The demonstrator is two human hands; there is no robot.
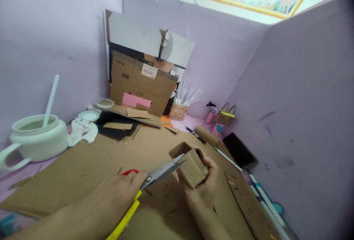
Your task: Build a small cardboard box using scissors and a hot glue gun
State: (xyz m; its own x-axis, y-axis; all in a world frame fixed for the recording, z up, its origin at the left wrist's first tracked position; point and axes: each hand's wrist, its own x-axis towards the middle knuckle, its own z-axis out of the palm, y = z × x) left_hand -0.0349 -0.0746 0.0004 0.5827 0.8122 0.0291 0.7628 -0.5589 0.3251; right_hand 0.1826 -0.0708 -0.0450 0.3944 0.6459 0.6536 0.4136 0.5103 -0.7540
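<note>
My left hand (pixel 121 192) is closed round the handles of a pair of scissors (pixel 162 171) with red and yellow grips. The blades are slightly apart, and their tips reach the near edge of a small cardboard box (pixel 190 170). Whether the cardboard lies between the blades I cannot tell. My right hand (pixel 204 184) grips this box from below and from the right side, its open top tilted upward. Under both hands lies a large cardboard sheet (pixel 146 144) with small scraps on it.
On the left stands a white pot (pixel 41 140) with a stick in it, beside crumpled tissue (pixel 83 131). Cardboard panels (pixel 138 81) lean at the back, near a basket (pixel 178 111) of white sticks. A phone (pixel 240 150), a black pen (pixel 196 135) and white tubes (pixel 267 205) lie right.
</note>
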